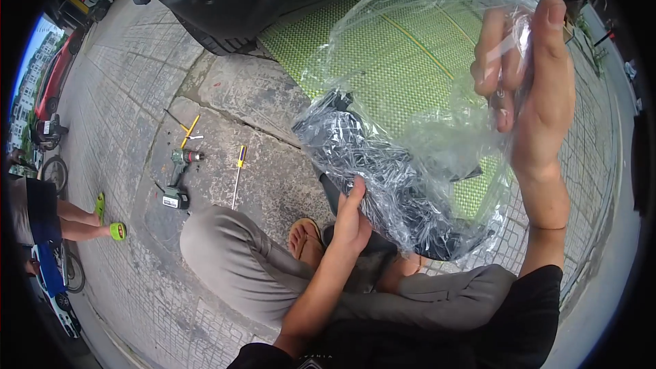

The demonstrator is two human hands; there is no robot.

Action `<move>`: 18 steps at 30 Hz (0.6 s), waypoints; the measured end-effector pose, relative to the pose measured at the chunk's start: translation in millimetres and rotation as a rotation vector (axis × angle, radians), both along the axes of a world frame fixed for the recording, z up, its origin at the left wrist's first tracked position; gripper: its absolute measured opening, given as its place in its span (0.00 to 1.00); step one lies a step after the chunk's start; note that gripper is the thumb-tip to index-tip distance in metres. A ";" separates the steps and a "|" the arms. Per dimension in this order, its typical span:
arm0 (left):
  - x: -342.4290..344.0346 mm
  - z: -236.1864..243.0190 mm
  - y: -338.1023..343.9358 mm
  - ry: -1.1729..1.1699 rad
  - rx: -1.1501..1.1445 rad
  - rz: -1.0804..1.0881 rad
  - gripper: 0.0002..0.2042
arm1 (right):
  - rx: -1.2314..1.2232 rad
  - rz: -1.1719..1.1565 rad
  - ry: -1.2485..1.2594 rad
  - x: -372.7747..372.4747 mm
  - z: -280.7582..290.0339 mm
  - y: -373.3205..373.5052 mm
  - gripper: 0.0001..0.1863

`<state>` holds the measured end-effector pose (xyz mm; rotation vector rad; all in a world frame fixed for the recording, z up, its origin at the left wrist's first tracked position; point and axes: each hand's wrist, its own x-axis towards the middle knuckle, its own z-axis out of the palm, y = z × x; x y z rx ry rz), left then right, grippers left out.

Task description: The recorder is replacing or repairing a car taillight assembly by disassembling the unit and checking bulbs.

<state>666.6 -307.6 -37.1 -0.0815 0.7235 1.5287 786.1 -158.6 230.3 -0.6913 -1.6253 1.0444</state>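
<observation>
In front of my lap is a dark object (383, 184) swathed in crinkled clear plastic; its exact kind is hidden by the wrapping. My left hand (354, 222) grips its near edge, thumb on top. Raised at the right, my right hand (536, 82) has its fingers curled into the clear plastic wrap (383, 48). The film stretches in a wide loose loop from that hand over to the dark object.
On the stone slab to the left lie a cordless drill (179, 178), a screwdriver (240, 164) and a yellow-handled tool (190, 131). A green woven mat (294, 41) spreads beyond the plastic, beside a dark vehicle panel (225, 0). Another person's green sandal (118, 231) shows far left.
</observation>
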 end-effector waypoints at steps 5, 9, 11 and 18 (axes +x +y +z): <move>-9.3 17.2 -1.5 0.125 -0.018 0.174 0.34 | 0.028 -0.580 0.313 79.5 5.5 92.3 0.20; -31.3 -4.3 -11.5 -0.119 0.341 0.142 0.35 | 0.327 -0.716 -0.283 151.0 -36.1 158.3 0.31; -24.3 -3.5 -16.2 -0.120 0.326 0.131 0.35 | 0.326 -0.768 -0.550 183.6 -63.2 195.8 0.34; -34.7 -2.0 -17.5 -0.131 0.278 0.147 0.36 | 0.089 -0.608 -1.401 185.5 -196.7 184.5 0.28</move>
